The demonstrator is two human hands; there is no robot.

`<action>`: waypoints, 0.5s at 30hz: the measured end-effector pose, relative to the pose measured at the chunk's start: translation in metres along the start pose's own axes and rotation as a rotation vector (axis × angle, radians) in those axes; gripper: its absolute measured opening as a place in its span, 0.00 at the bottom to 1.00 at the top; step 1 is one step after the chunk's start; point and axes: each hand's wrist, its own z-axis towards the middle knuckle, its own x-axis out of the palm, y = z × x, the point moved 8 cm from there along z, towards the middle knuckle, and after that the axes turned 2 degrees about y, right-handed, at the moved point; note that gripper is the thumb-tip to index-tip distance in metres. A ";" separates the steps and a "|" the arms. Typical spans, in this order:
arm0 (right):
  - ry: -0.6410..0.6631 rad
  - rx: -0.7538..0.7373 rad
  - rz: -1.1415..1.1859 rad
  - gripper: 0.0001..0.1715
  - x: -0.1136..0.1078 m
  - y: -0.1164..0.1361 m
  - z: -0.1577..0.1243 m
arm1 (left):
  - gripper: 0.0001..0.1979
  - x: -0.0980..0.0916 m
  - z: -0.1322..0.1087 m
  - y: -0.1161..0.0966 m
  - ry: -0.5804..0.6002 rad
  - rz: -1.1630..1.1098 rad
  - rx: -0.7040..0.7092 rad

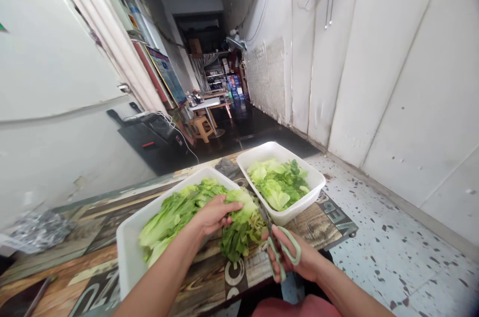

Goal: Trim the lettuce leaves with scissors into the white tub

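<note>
A bunch of lettuce is gripped by the left hand over the desk; green-handled scissors are grasped by the right hand, just right of it.

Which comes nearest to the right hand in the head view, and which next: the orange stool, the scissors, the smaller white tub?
1. Scissors, held in the right hand.
2. Smaller white tub, just beyond, on the table.
3. Orange stool, far off in the background.

On the table, lettuce lies in the left tub beside the right tub.
</note>
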 end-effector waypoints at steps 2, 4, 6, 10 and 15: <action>0.070 0.037 0.027 0.38 0.005 -0.008 -0.003 | 0.19 0.018 0.004 -0.021 0.103 0.009 0.129; 0.105 0.043 0.030 0.36 0.008 -0.011 -0.006 | 0.23 0.033 0.008 -0.042 0.226 0.068 0.247; 0.120 0.034 0.026 0.33 0.010 -0.011 -0.009 | 0.28 0.027 0.012 -0.062 0.182 0.238 0.363; 0.117 0.003 0.018 0.29 0.010 -0.009 -0.014 | 0.21 -0.040 0.018 -0.079 -0.268 0.945 0.409; 0.094 0.018 -0.007 0.30 0.012 -0.013 -0.012 | 0.19 -0.086 0.032 -0.027 -0.160 1.446 0.164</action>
